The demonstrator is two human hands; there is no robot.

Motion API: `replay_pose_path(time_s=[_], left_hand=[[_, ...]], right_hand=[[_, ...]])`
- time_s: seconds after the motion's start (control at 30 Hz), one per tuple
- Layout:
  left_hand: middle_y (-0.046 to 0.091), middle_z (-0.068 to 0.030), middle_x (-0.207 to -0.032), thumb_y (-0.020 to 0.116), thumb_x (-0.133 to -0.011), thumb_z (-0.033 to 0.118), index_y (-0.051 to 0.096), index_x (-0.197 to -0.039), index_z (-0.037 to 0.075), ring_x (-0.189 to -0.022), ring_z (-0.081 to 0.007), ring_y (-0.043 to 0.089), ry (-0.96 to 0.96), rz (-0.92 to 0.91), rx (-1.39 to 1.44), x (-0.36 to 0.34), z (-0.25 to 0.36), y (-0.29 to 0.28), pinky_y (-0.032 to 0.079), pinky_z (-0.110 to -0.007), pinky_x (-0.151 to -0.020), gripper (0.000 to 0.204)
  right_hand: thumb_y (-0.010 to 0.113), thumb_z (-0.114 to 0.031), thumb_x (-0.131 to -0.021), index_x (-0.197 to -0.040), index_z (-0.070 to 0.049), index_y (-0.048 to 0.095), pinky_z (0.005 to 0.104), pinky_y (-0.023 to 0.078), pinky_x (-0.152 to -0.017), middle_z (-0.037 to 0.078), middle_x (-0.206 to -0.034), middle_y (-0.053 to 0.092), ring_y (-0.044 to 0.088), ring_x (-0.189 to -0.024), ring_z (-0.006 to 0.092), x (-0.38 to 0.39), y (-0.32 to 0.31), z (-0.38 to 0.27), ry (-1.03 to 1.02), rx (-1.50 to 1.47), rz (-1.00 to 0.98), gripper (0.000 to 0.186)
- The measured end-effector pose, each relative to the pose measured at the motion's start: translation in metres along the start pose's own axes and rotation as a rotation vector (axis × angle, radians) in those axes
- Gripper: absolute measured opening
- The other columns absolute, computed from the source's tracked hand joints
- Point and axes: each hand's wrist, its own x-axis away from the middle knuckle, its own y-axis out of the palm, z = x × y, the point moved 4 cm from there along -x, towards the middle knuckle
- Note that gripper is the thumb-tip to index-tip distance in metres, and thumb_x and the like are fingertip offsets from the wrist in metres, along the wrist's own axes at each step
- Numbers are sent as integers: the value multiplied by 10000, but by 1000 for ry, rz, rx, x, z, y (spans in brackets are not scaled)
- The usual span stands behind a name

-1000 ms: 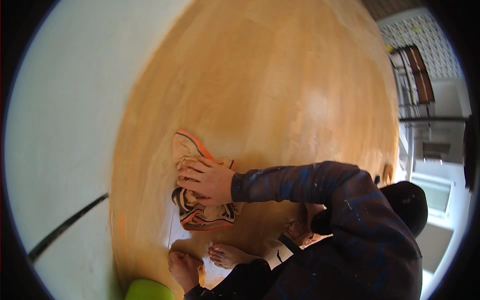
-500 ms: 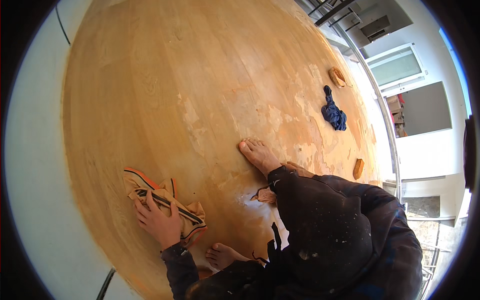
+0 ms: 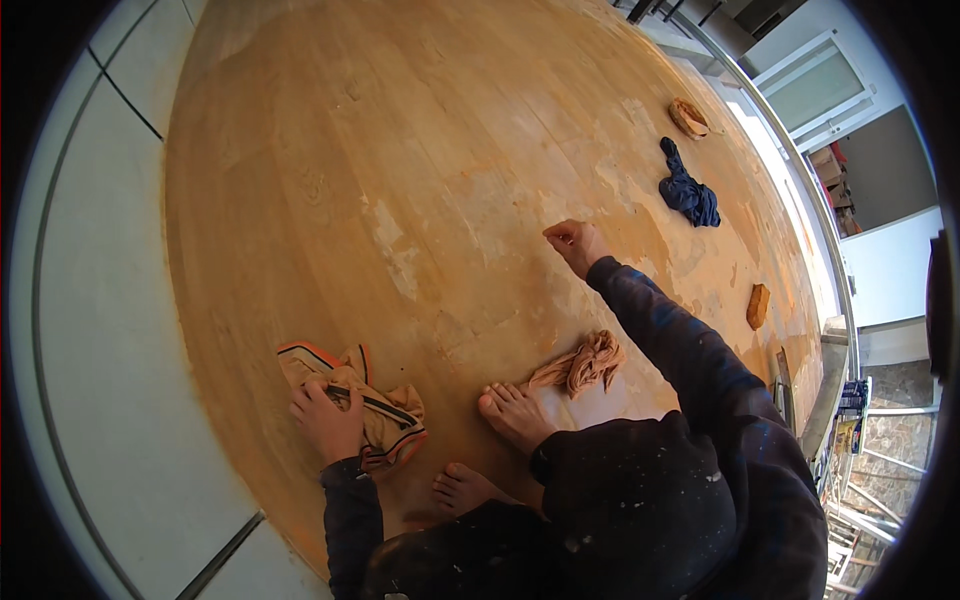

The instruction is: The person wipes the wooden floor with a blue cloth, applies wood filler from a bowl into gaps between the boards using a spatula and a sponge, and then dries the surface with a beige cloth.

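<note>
My left hand (image 3: 328, 420) presses down on a crumpled tan cloth (image 3: 378, 412) with black and orange stripes, its fingers curled over the fabric. The cloth lies on the wood-plank floor (image 3: 300, 230) in front of my left foot. My right hand (image 3: 580, 246) reaches out over the middle of the floor, with thumb and fingers pinched together. Whatever it may hold is too small to make out. Between my right forearm and my right foot (image 3: 515, 413) lies a bunched pinkish-brown cloth (image 3: 585, 366).
Farther right lie a dark blue cloth (image 3: 688, 188), a round brown piece (image 3: 688, 118) and an orange-brown block (image 3: 758, 306). Pale, patchy residue (image 3: 390, 240) marks the planks. Large white tiles (image 3: 110, 330) border the floor at left; a raised edge (image 3: 835, 270) and clutter stand at right.
My right hand has come out from beside my leg and reached forward, pinched. My right foot has drawn back, leaving the pinkish-brown cloth in plain sight. My left hand stays on the tan cloth.
</note>
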Motion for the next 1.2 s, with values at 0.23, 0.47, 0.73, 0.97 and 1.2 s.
replay_pose_path(time_s=[0.23,0.47,0.73,0.97,1.2], left_hand=[[477,-194,-1158,789,-881,300,509,-1117,37,-1111,-399,489,-42,-32,121,23,-7,6,445,-533,-916,451],[483,-207,-1153,783,-882,257,517,-1136,26,-1121,-418,477,-145,18,157,30,6,15,426,-533,-937,435],[500,-223,-1200,795,-859,243,542,-1140,29,-1135,-433,488,-174,78,184,26,-10,8,434,-534,-947,434],[506,-213,-1306,797,-865,192,577,-1276,36,-1247,-426,501,-199,-19,505,30,-27,-16,444,-503,-1054,492],[627,-191,-1198,693,-895,48,600,-1319,32,-1148,-390,618,-568,245,813,137,-79,-15,493,-440,-1027,435]], right_hand=[[721,-133,-927,-1290,-96,704,428,586,-897,126,-1125,778,734,-990,330,-166,97,-49,-249,-164,207,365],[695,-101,-935,-1304,-95,692,465,554,-965,130,-1182,761,685,-1125,360,-172,111,-39,-266,121,198,369],[711,-91,-919,-1293,-89,694,458,564,-932,122,-1136,774,708,-1076,349,-187,127,-70,-385,137,99,374],[753,-96,-985,-1372,36,640,300,599,-888,130,-1121,788,742,-962,161,-117,171,-138,128,-711,-482,424],[644,-50,-1037,-1468,8,554,264,567,-880,125,-1272,744,694,-1047,127,24,344,-407,6,-979,-1264,444]])
